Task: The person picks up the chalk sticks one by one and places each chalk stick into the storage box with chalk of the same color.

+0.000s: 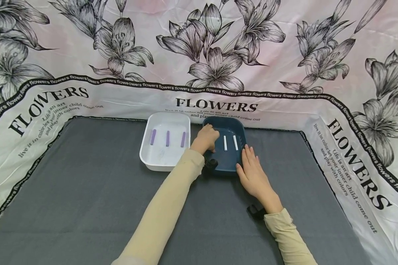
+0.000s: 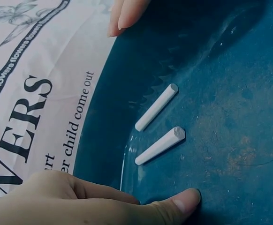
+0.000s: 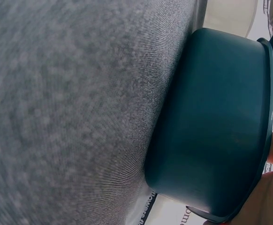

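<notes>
My left hand (image 1: 206, 139) reaches into the left part of a dark blue tray (image 1: 223, 165), fingers bent downward. In the left wrist view its thumb (image 2: 185, 201) extends over the tray floor; I cannot tell whether a stick is between the fingers. Two white chalk-like sticks (image 1: 225, 143) lie side by side on the tray floor, to the right of this hand. My right hand (image 1: 253, 175) rests along the tray's right rim with fingers extended. The right wrist view shows the tray's outer wall (image 3: 211, 122) with fingers at its rim.
A white tray (image 1: 159, 163) stands close to the blue one on the left, holding three purple sticks (image 1: 167, 138) set apart from each other. Both trays stand on a grey cloth (image 1: 86, 191) with a floral printed border behind and at the sides.
</notes>
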`<state>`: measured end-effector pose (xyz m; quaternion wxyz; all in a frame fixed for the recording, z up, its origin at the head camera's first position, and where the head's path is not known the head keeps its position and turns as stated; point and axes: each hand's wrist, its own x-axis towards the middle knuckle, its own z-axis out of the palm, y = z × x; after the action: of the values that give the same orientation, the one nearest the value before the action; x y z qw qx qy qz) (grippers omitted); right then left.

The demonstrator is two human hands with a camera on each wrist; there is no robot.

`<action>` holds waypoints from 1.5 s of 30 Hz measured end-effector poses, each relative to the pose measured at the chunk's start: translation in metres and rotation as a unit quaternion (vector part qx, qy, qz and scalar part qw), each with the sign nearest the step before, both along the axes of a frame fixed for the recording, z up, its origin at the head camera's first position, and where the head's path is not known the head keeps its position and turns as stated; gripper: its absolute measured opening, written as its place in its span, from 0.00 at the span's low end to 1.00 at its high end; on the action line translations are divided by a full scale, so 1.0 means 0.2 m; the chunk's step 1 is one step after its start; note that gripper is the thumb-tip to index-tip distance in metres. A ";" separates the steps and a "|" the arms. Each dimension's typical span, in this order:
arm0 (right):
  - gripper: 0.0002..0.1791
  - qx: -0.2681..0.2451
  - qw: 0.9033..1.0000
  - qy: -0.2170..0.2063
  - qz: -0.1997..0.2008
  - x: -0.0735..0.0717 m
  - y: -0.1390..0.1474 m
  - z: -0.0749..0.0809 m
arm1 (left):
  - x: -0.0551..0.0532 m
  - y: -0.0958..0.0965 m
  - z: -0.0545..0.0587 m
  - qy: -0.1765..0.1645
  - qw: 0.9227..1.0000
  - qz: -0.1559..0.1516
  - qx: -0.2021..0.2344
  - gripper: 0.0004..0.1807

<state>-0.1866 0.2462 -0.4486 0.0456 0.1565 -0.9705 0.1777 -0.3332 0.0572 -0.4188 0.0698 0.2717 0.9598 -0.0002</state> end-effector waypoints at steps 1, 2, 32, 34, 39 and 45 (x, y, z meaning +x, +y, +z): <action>0.36 -0.001 1.000 0.002 0.001 0.00 0.00 0.00 | 0.00 0.00 0.00 0.000 1.000 0.000 -0.001 0.23; 0.36 -0.002 1.000 0.003 0.000 0.00 0.00 0.00 | 0.00 0.00 0.00 0.000 1.000 0.000 -0.001 0.23; 0.36 0.009 1.000 -0.009 -0.001 -0.01 0.00 0.00 | 0.00 0.01 -0.01 0.004 1.000 0.011 0.000 0.21; 0.36 0.007 1.000 -0.007 0.001 -0.01 0.00 0.00 | 0.00 0.01 -0.01 0.004 1.000 0.013 -0.004 0.23; 0.36 0.006 1.000 0.004 0.001 -0.01 0.00 0.00 | 0.00 0.01 0.00 -0.003 1.000 0.015 0.006 0.25; 0.35 0.000 1.000 0.011 0.002 -0.01 0.00 0.00 | -0.02 0.00 0.02 -0.040 0.997 0.014 0.068 0.23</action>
<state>-0.1888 0.2459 -0.4495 0.0562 0.1607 -0.9695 0.1763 -0.3374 0.0565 -0.4156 0.0890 0.2623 0.9578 0.0769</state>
